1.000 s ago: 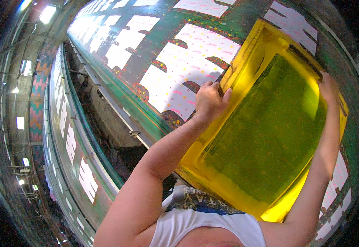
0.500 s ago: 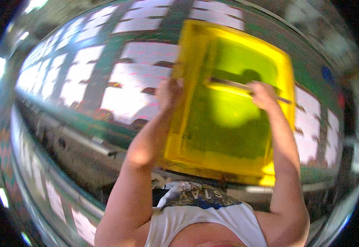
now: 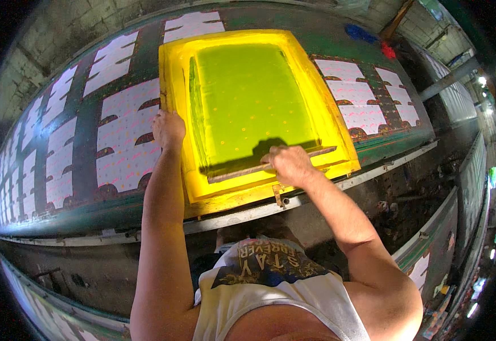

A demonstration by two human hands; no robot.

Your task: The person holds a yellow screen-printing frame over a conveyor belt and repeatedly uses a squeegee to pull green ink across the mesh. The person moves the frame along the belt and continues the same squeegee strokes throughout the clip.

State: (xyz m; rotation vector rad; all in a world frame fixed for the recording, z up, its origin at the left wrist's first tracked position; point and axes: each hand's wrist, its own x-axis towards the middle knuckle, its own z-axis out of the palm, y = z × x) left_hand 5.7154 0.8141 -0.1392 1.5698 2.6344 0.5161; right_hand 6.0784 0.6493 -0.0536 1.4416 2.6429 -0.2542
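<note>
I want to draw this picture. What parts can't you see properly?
Head view only:
- Cloth under the yellow screen: covered by the screen.
- Squeegee middle: hidden by the right hand.
- Left hand fingertips: hidden behind its own back.
- Cloth panels at the far left: bent and too small near the rim.

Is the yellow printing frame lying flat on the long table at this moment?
Yes, the yellow frame lies flat on the table, with the left hand at its edge.

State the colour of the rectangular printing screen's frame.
Bright yellow, seen in the head view on the rectangular printing screen frame.
</note>
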